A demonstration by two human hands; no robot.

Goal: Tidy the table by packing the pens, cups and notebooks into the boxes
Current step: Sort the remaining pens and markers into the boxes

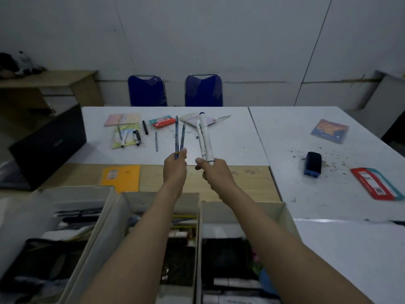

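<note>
Two slim blue pens (179, 137) fan upward from the gripping left hand (175, 165), while the right hand (213, 172) clasps upright white markers (205, 137).

bare wooden strip (219, 178) before boxes (160, 216), notebooks (122, 119) crowding far table

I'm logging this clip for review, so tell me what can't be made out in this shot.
All in the head view:
- Box contents: the three boxes are dim, blurred, partly covered by both forearms and cut by the bottom edge.
- Pen count: the left hand and right hand hide the pens' lower ends.
- Labels: print on the orange notebook is too small.
</note>
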